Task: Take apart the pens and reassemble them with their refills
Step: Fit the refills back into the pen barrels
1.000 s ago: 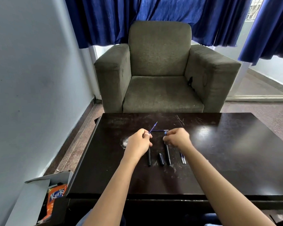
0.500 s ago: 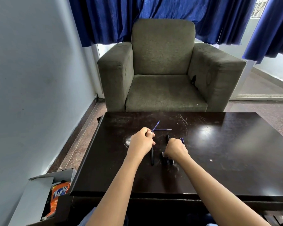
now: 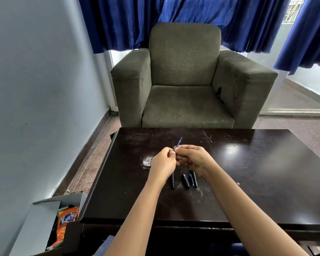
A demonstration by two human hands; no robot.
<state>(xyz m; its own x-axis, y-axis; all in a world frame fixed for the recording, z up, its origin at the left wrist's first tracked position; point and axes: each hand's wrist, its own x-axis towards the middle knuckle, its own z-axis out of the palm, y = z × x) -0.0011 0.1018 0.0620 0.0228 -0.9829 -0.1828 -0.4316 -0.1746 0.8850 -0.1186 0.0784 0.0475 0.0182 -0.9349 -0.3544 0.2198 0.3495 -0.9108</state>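
Observation:
My left hand (image 3: 163,162) pinches a thin blue refill (image 3: 178,142), whose tip points up and away over the dark table (image 3: 248,172). My right hand (image 3: 194,159) has come against it, thumb and forefinger meeting on the refill just beside my left fingers. Whether the right palm holds anything else is hidden. Below the hands lie loose pen parts, side by side: a black barrel (image 3: 172,181), a short black cap (image 3: 185,181), a blue piece (image 3: 191,180) and another black barrel (image 3: 195,179) partly under my right wrist.
A grey armchair (image 3: 183,80) stands just beyond the table's far edge. A wall runs along the left. On the floor at the near left is an open cardboard box (image 3: 44,217) with an orange snack packet (image 3: 67,220). A pale scuff (image 3: 147,161) marks the tabletop.
My right hand left the pen parts near the front and rose to meet the left hand at the refill. The second refill that lay flat behind the hands is out of sight.

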